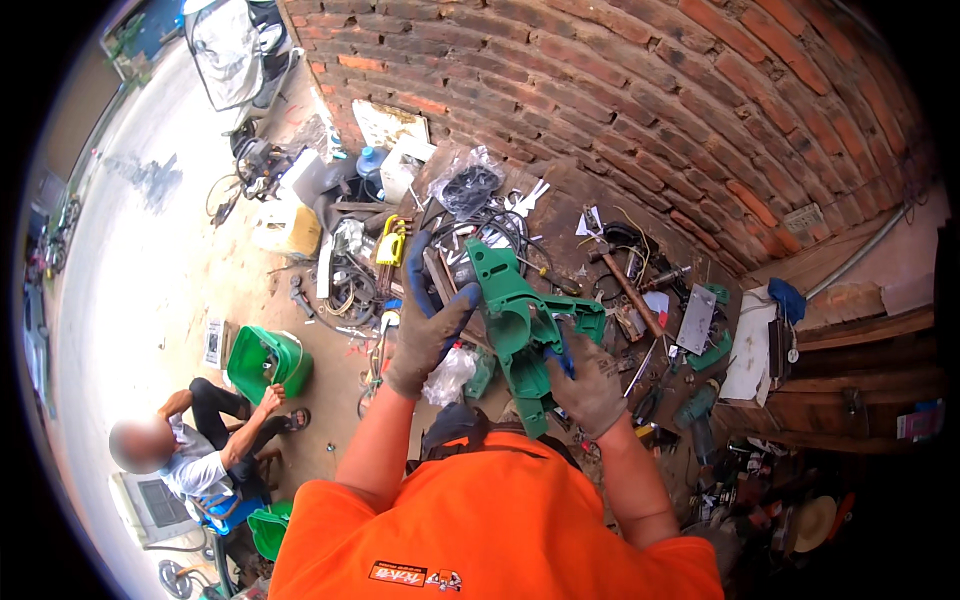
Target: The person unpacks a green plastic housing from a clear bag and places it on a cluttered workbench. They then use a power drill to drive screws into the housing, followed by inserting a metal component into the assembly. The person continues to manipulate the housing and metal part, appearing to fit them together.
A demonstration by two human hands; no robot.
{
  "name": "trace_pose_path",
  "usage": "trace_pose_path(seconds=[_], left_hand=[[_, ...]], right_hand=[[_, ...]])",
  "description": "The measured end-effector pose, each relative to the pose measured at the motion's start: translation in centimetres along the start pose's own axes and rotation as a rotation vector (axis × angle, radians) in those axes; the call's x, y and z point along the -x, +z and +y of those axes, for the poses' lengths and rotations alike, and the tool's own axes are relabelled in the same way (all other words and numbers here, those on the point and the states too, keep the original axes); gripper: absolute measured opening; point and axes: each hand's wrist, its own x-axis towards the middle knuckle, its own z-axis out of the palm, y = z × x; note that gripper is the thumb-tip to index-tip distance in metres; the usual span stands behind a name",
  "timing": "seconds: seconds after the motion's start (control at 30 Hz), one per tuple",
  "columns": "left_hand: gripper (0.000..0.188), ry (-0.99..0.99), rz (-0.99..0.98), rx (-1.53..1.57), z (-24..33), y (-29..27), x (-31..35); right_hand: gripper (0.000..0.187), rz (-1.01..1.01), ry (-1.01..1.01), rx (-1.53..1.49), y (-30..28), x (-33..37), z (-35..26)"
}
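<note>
A green plastic power-tool housing [508, 325] with a round hollow is held up over the cluttered workbench. My right hand [588, 388], in a grey and blue work glove, grips its right side; some fingertips are hidden behind it. Just left of the housing is my left hand [425, 335], gloved alike. Its fingers are stretched out and apart, with the thumb tip close to the housing's left edge. Whether they touch, I cannot tell. Beyond the housing, a hammer [630, 290] and a flat metal plate [697, 318] lie on the bench.
A brick wall [640, 120] rises behind the bench. Cables, a yellow-handled tool [391, 243] and a plastic bag [467, 188] crowd its surface. At lower left a seated person [215, 450] holds a green bucket [270, 362]. A green power drill [697, 408] is at my right.
</note>
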Motion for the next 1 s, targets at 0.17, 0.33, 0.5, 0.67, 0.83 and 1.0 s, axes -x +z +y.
trace_pose_path(seconds=[0.17, 0.33, 0.5, 0.67, 0.83, 1.0], left_hand=[[0.094, -0.05, -0.073, 0.026, 0.2, 0.0, -0.1], [0.1, -0.069, -0.093, -0.045, 0.2, 0.1, 0.1], [0.102, -0.097, -0.152, -0.116, 1.1, 0.1, 0.2], [0.091, -0.14, -0.049, -0.151, 0.9, 1.7, 0.0], [0.073, -0.09, 0.141, -0.157, -0.7, 0.3, -0.3], [0.042, -0.204, 0.084, -0.207, -3.9, -6.7, -2.1]], right_hand=[[0.023, 0.011, -0.158, 0.051, -1.4, -0.4, -0.3], [0.025, -0.018, -0.187, 0.021, -2.0, -0.2, 0.0], [0.051, -0.096, 0.064, -0.17, -2.0, 0.5, 0.8], [0.058, 0.0, 0.178, -0.233, -1.2, 1.0, 0.0], [0.042, 0.033, 0.409, -0.1, 0.2, 1.7, -0.3], [0.03, 0.188, 0.794, -0.392, 0.8, 5.8, 2.8]])
